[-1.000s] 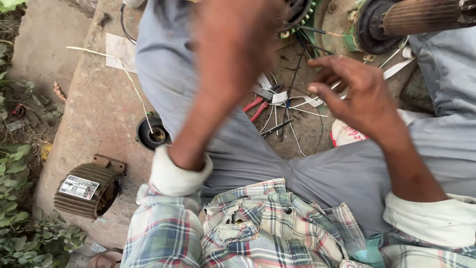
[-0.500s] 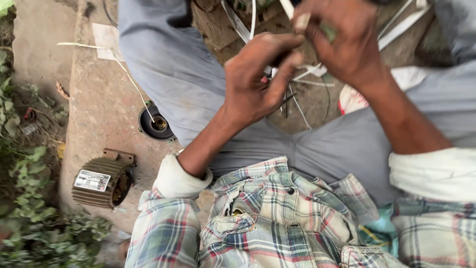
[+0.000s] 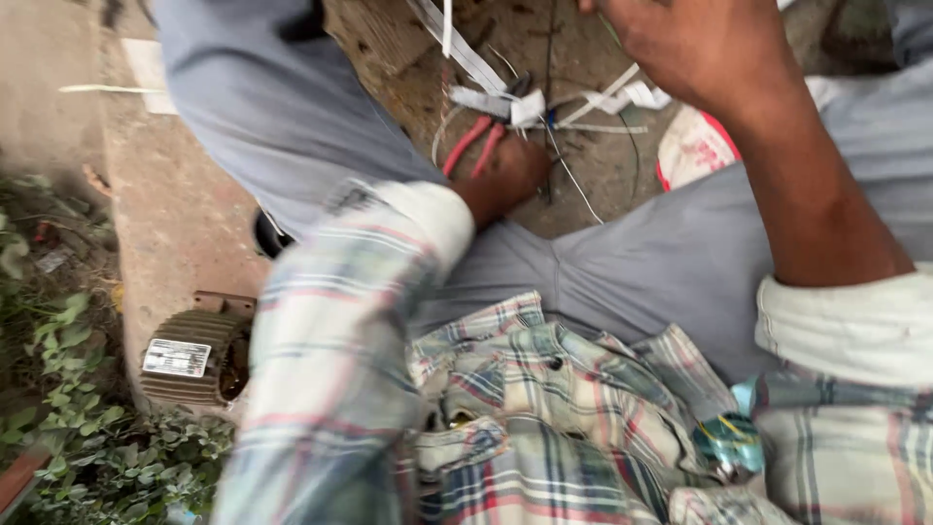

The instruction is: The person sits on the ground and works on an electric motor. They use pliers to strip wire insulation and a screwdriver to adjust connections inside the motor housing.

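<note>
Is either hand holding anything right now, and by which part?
The left hand reaches down at the red-handled pliers, touching near the handle ends; a closed grip cannot be told. The right hand is raised; its fingers are out of frame.

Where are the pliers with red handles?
In the head view, the red-handled pliers lie on the ground between the knees, upper centre, by the left hand.

One head cam, looking steeply down, close over lap, plaid sleeves and ground btwn the knees.
</note>
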Available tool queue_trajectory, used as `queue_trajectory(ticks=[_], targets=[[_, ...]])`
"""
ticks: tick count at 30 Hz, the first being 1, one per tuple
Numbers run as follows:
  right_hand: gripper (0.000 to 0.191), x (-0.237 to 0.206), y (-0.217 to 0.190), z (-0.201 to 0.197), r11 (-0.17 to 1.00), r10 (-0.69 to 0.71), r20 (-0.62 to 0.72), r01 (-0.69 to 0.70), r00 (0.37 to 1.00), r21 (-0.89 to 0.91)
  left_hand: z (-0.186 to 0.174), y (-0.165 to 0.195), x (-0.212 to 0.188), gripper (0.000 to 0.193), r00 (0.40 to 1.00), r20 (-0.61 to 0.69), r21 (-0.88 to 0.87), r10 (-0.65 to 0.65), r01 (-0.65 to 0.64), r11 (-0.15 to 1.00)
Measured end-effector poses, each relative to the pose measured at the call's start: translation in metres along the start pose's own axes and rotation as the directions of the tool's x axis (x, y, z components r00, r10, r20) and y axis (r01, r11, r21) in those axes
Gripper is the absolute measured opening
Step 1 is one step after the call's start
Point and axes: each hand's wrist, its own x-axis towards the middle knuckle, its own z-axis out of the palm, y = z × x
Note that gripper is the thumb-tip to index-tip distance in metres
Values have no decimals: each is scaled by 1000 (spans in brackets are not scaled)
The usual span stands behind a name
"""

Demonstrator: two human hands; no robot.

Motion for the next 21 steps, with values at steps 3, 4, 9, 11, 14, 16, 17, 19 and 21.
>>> queue_trajectory(ticks=[3, 4, 9, 11, 14, 16, 17, 19, 21], targets=[[15, 18, -9, -24, 620, 290, 40, -220, 956, 753, -6, 5, 5, 19, 981, 52, -70, -185, 188, 980], [13, 24, -11, -30, 522, 350, 127, -306, 928, 796, -9, 4, 5, 19, 980, 66, -121, -190, 197, 973], [21, 37, -20, -48, 321, 336, 91, -205, 937, 925, -27, 0, -10, 19, 972, 103, -212, -211, 229, 950], [20, 35, -22, -53, 351, 302, 21, -132, 953, 927, -31, 4, -17, 19, 983, 68, -243, -169, 180, 953], [27, 34, -25, -58, 398, 267, -34, -78, 963, 914, -34, 10, -23, 20, 980, 96, -216, -172, 189, 958], [26, 33, -29, -58, 394, 305, -45, -83, 951, 915, -35, 13, -25, 21, 976, 109, -206, -190, 209, 956], [26, 34, -31, -57, 391, 321, -47, -88, 946, 916, -34, 13, -27, 22, 976, 106, -215, -193, 212, 953], [26, 33, -33, -53, 418, 299, -103, -33, 949, 908, -32, 13, -26, 23, 968, 92, -262, -233, 249, 932], [24, 32, -32, -47, 447, 297, -138, -10, 945, 894, -28, 11, -27, 24, 947, 86, -341, -309, 319, 884]])
